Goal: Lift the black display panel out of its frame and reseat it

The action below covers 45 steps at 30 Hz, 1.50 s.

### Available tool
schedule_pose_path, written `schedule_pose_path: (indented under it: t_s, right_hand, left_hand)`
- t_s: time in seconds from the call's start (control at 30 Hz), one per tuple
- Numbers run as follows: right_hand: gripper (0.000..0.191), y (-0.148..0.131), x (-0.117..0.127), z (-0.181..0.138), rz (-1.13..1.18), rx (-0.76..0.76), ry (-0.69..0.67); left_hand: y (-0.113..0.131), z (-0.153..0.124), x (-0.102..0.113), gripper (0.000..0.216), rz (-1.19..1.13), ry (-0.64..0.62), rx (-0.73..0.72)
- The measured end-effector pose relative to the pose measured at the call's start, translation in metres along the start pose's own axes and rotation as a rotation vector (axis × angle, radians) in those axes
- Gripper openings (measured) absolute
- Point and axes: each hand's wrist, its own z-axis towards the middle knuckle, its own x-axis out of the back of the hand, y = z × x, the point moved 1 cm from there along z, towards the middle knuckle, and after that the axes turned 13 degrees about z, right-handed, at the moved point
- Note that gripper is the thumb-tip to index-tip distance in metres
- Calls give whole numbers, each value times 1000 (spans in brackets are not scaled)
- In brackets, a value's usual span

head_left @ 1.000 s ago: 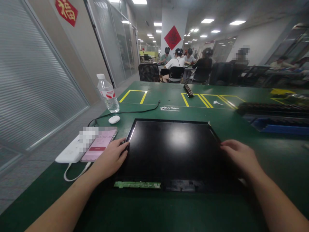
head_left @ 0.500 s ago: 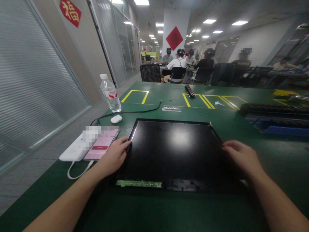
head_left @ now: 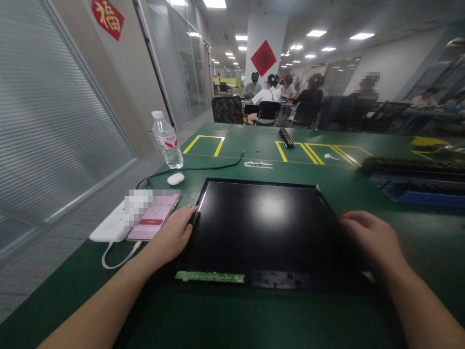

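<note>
A black flat display panel (head_left: 261, 232) lies face up on the green table, its glossy surface reflecting a ceiling light. Along its near edge runs a narrow green circuit board (head_left: 209, 277), with a dark strip to the right of it. My left hand (head_left: 176, 230) is closed at the panel's left edge, fingertips on the frame. Beside the right edge is my right hand (head_left: 370, 235), fingers curled together and slightly blurred. Its fingertips are very close to the frame; whether they touch it or pinch something small is hidden.
Left of the panel are a phone (head_left: 156, 218), a white power bank (head_left: 112, 225) with a cable, a white earbud case (head_left: 176, 179) and a water bottle (head_left: 167, 140). A black cable (head_left: 214, 168) crosses behind. Blue trays (head_left: 421, 196) stand right. People sit farther back.
My right hand has shifted slightly right, away from the panel's edge. My left hand stays at the left edge with its fingers a little straighter. The panel has not visibly moved.
</note>
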Motion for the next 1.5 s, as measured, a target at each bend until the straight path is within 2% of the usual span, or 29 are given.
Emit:
schedule_pose_path:
  t_s: [0.07,0.2,0.4,0.53,0.67,0.77,0.83,1.0,1.1,1.33,1.5]
  right_hand:
    - [28,2,2,1,-3,3,1]
    - [28,7,-2,8,-55,11,-98]
    - [30,9,-11,11,-111,73,-139]
    - [27,9,-9,9,-82,70,-119]
    - [27,7,-6,8,-83,40,-78]
    - [29,6,-5,8,-106,17,-70]
    - [30,7,-4,9,-99,17,-71]
    - [28,10,-6,10,-66,55,-67]
    - [27,9,-7,10,-57,59,-68]
    - [32,4,-7,8,-67,-8,-103]
    - [28,3,-7,7,-72,14,-90]
  left_hand:
    - [1,0,1,60,-29,-15,7]
    - [4,-2,7,58,-106,-35,19]
    - [5,-5,11,54,-297,-44,132]
    - [8,-5,14,51,-597,-35,197]
    - [16,-5,20,63,-978,-54,287]
    - [21,-6,25,69,-1134,-28,348]
    - [23,-6,26,69,-1182,-26,412]
    - [23,-7,24,52,-1233,-36,566]
    - [24,-8,24,57,-1311,-88,611]
    - [25,-10,22,84,-1420,-210,603]
    - [26,-11,21,83,-1393,-264,553]
